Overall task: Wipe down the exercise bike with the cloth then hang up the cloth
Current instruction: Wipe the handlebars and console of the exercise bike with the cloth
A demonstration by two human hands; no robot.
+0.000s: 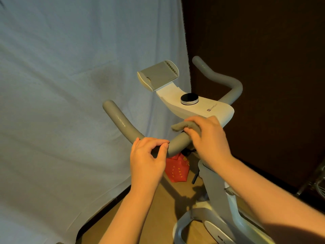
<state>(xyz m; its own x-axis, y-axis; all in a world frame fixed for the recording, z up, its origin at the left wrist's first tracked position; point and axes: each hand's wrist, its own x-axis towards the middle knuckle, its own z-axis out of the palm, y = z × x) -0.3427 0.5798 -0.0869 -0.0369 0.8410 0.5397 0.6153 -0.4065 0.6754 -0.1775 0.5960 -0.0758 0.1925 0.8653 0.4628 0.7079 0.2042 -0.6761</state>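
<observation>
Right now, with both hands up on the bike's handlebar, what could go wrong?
The cloth is bunched up small under the right hand, so it may skip parts of the left handlebar or slip down to the floor. The left hand only pinches the bar lightly, so the bike might wobble if pushed hard. The round knob sits close and could get bumped.

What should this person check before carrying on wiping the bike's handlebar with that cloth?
1. Cloth gripped by the right hand: ok.
2. Cloth touching the left handlebar: ok.
3. Left hand steadying the bar at its bend: ok, fingers curled around it.
4. Stretch of bar toward its tip free of obstacles: ok.
5. Bar already clean there: cannot tell.
6. Place to hang the cloth afterwards: cannot tell, none in view.
</observation>
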